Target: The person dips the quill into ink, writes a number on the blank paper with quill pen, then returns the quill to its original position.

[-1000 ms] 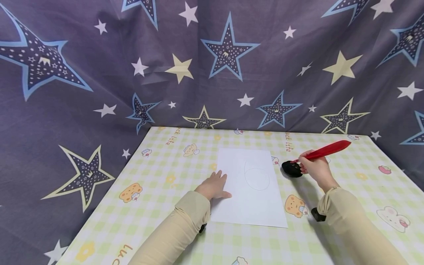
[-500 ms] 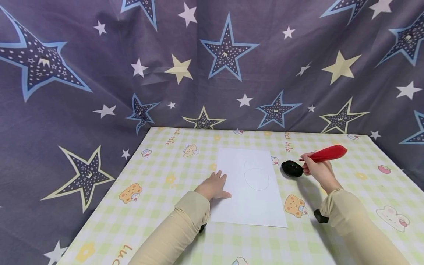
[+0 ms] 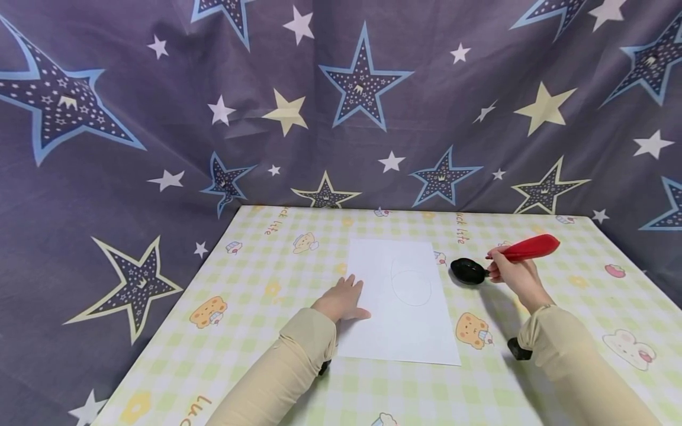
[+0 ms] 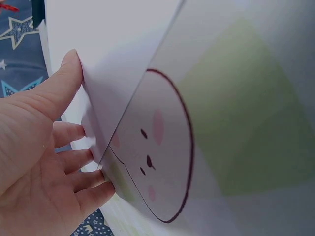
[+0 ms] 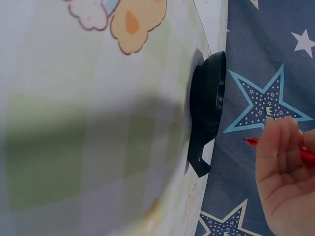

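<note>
A white sheet of paper bears a thin drawn curve shaped like a 6. My left hand rests on its left edge, fingers spread; the left wrist view shows the thumb over the paper and the other fingers by its edge. Between the fingers and thumb of my right hand is a red feather quill pen, its plume slanting up to the right. Its dark tip shows in the right wrist view, in the air beside a small black bowl with a short handle. That bowl stands right of the paper.
A checked tablecloth with bears, cakes and flowers covers the table. Behind and to the left hangs a dark curtain printed with stars. Small black blocks show under both sleeves.
The quill pen's tip was at the black bowl; my right hand has drawn it off to the right, and the plume tilts lower. My left hand holds its place on the paper.
</note>
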Available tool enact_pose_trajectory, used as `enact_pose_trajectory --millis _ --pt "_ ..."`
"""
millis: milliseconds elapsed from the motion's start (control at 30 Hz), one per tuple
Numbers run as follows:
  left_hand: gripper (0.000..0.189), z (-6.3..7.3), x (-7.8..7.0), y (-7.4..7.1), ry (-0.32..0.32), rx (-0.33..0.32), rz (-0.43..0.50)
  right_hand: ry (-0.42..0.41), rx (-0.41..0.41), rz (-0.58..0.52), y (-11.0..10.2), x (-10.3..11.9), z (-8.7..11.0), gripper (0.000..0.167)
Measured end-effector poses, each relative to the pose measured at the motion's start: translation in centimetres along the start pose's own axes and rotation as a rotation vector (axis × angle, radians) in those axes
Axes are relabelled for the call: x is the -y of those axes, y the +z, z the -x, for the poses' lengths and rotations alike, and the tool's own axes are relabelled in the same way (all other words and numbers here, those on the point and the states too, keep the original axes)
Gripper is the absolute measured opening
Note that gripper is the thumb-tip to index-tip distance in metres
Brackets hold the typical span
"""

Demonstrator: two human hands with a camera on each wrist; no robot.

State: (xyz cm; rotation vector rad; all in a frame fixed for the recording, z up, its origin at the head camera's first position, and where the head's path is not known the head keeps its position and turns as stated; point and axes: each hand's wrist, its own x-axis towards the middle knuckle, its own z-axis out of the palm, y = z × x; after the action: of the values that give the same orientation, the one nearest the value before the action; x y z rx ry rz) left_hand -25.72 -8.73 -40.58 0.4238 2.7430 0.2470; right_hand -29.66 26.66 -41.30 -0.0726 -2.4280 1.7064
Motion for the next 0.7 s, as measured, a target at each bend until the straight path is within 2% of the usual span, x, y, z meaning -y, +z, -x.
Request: enact_pose_trajectory --millis 67,167,267,500,633,700 --pt "0.075 0.0 0.0 0.0 -0.001 0.000 -0.001 -0.013 0.012 -0.016 -0.2 -1.3 -0.7 0.039" --pt "0.075 0.0 -0.1 -0.1 -0.002 0.000 -0.003 -0.076 0.054 -0.052 -0.5 -1.7 -0.8 0.035" --pt "0.075 0.1 -0.1 -0.1 -0.003 -0.002 -0.006 -0.089 0.117 -0.080 -0.6 1.1 0.8 0.031" --pt "0.075 0.2 -0.1 -0.2 -0.005 -0.002 -0.001 0.017 0.170 -0.347 -1.8 -2.0 -1.0 0.025" --pt "0.075 0.2 -0.1 -0.1 -0.003 -0.006 0.002 0.024 0.197 -0.365 -1.9 0.2 0.4 0.025" --pt "0.075 0.1 -0.1 -0.1 0.000 -0.007 0.002 0.055 0.195 -0.437 -1.8 1.4 1.0 0.028"
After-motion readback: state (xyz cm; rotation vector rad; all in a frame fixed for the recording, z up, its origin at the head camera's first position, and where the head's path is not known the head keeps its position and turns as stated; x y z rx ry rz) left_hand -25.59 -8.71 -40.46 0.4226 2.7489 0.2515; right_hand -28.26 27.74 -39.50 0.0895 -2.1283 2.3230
